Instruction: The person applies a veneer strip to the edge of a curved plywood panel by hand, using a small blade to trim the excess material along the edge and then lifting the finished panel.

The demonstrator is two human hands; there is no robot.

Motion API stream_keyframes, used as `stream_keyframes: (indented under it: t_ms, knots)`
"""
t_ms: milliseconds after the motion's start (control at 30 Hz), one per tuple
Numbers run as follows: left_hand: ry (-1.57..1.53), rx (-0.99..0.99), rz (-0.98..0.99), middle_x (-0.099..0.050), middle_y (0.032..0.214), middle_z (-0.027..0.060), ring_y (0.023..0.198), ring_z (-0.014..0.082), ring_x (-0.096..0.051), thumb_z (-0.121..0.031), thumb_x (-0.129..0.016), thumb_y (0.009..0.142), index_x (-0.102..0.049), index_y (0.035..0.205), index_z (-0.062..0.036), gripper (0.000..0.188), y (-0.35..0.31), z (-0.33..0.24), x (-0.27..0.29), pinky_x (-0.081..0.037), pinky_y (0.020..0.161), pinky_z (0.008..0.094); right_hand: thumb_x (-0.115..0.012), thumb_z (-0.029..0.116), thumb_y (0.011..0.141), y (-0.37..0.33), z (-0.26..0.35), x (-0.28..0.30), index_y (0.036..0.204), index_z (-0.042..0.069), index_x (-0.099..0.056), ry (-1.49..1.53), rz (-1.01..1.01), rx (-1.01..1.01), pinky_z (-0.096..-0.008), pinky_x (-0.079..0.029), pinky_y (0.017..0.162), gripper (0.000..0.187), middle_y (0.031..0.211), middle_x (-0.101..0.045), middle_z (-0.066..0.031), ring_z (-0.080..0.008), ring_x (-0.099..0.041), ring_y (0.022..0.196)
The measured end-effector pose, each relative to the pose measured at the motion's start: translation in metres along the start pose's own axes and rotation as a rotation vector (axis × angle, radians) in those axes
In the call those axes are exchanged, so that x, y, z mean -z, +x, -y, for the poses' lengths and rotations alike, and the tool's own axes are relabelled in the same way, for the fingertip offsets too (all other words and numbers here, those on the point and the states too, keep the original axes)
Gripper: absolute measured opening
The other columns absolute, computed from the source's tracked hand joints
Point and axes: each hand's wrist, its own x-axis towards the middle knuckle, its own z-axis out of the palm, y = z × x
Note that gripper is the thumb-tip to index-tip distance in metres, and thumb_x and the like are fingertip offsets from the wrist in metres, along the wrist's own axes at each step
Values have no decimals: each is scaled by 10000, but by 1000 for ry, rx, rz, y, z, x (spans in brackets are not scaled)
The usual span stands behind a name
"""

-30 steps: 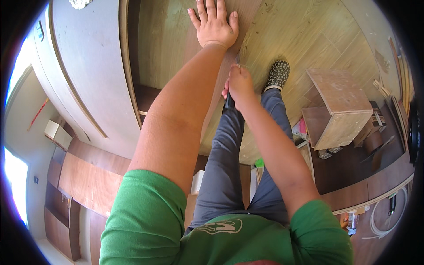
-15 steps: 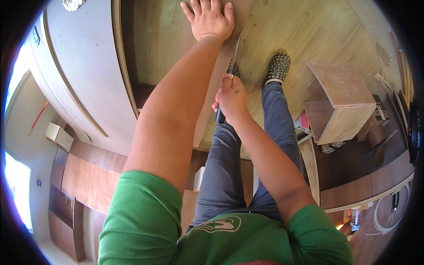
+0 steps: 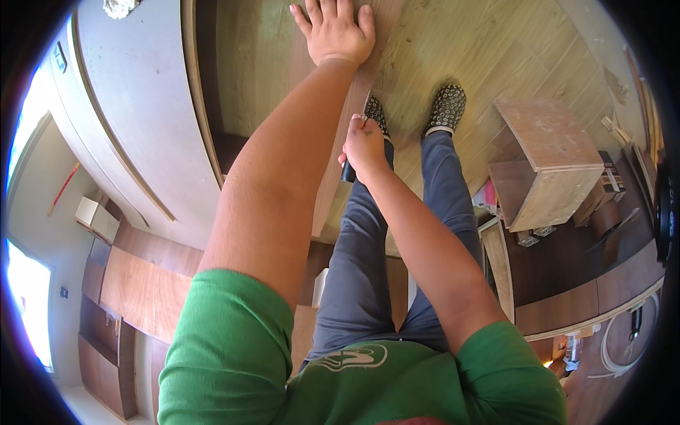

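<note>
My left hand (image 3: 341, 34) lies flat with its fingers spread on a long reddish-brown wooden board (image 3: 329, 185). My right hand (image 3: 365, 147) is closed around the black handle (image 3: 348, 172) of a slim hand tool, beside the board's right edge. The handle's end sticks out below my fist. Little of the tool's narrow metal blade can be told apart along the board edge, so its exact kind stays unclear.
A small plywood box (image 3: 559, 191) stands on the wood-patterned floor (image 3: 510, 49) at the right. A large pale panel (image 3: 142, 92) rises at the left. My patterned shoes (image 3: 445, 110) are near the board. A white cable (image 3: 620, 370) hangs at the lower right.
My right hand has moved slightly left and toward the board with the tool, and its blade shows less now. My left hand has stayed flat in place.
</note>
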Motion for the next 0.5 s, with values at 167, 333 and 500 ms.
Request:
stream_keyframes:
  t_ms: [167,333,500]
  knots:
    - [17,8,2,-193,1636,143,1522,331,-102,-469,-375,989,-287,1553,-118,670,-5,7,-2,-23,1220,531,-389,352,1049,-47,5,-3,918,50,-452,49,13,-2,-336,-412,358,334,531,-458,-52,-182,-471,354]
    - [-6,2,-5,-189,1637,145,1522,335,-101,-470,-377,988,-287,1554,-118,673,0,2,-1,-20,1219,534,-426,323,1043,-35,-36,-13,930,-3,-482,-102,-54,-26,-356,-433,361,350,559,-517,-100,-208,-525,364]
    - [13,-1,-3,-185,1639,144,1522,331,-101,-468,-380,987,-281,1555,-116,676,-6,6,-3,-21,1220,533,-432,316,1039,-54,-29,6,939,-32,-502,-48,26,-43,-367,-447,369,369,575,-543,-128,-233,-551,369]
